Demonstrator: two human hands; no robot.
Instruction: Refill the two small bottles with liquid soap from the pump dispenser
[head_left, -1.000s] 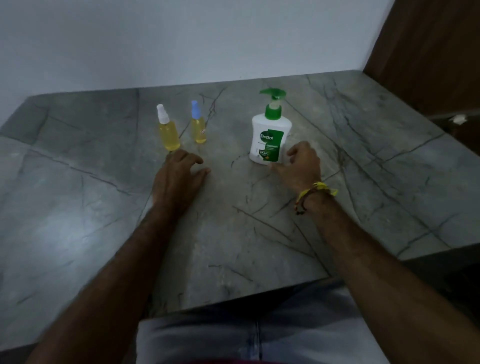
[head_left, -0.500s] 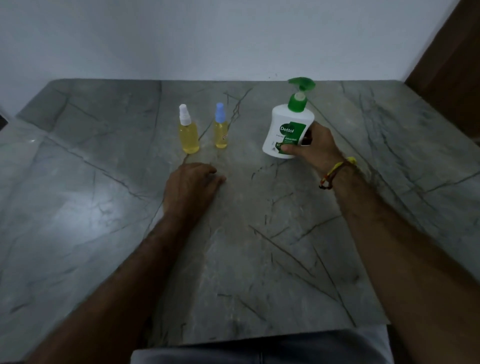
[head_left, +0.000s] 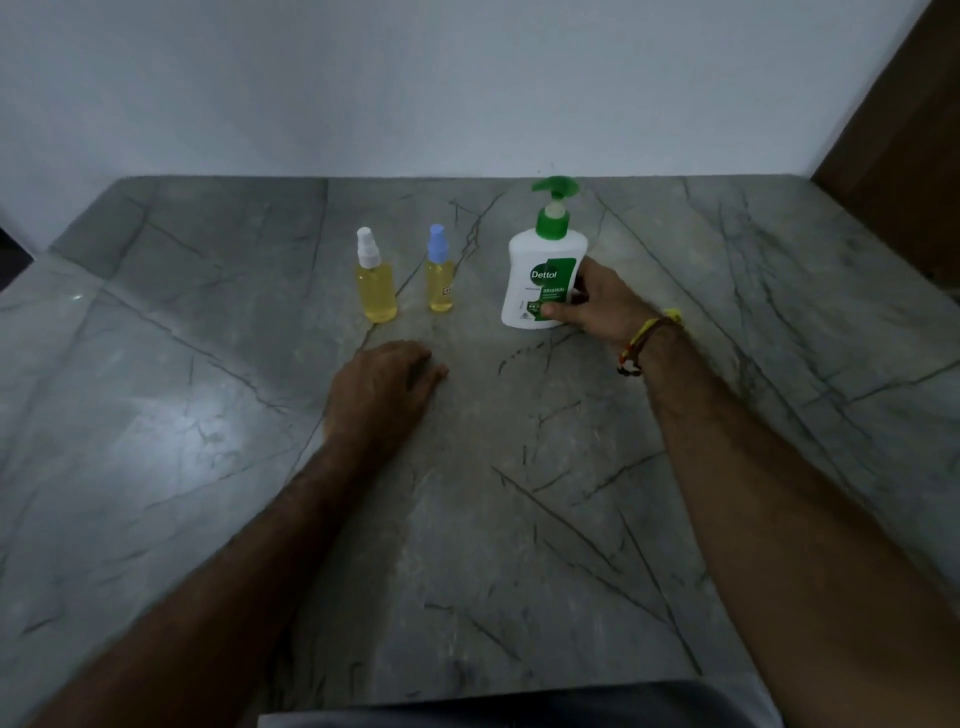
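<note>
Our right hand (head_left: 605, 304) is wrapped around the lower right side of the pump dispenser (head_left: 543, 280), thumb pressed across the front of its green label, fingers curled behind. The dispenser, a white bottle with a green pump head (head_left: 555, 189), stands upright on the counter (head_left: 519, 519). A yellow and dark thread band (head_left: 647, 340) circles our right wrist.

Our left hand (head_left: 387, 387) lies palm down on the counter, fingers loosely together and holding nothing, just in front of the two small bottles. Those bottles stand upright, side by side but apart, to the left of the dispenser. The white-capped bottle (head_left: 375, 283) is the wider of the pair and sits farther left; the blue-capped bottle (head_left: 440, 275) is slimmer and carries a small label on its side. Both show yellow liquid reaching up toward their necks, with caps on.

The counter is grey stone crossed by dark veins, and it meets a plain pale wall (head_left: 415, 78) behind the bottles. A brown wooden panel (head_left: 904, 145) rises at the far right corner. Both our bare forearms reach in from the bottom edge.
</note>
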